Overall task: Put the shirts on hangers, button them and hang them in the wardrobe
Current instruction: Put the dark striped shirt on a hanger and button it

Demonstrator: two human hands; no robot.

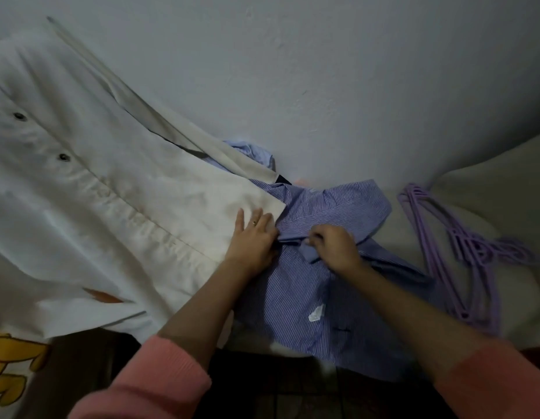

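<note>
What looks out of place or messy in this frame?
The purple hangers lie in a tangled heap right of the blue striped shirt. The white shirt shows brownish staining along its lower edge and overlaps the striped one.

Right hand [333,246] pinches striped shirt [296,297] collar; left hand [252,237] flat beside; purple hangers [471,249] right.
</note>
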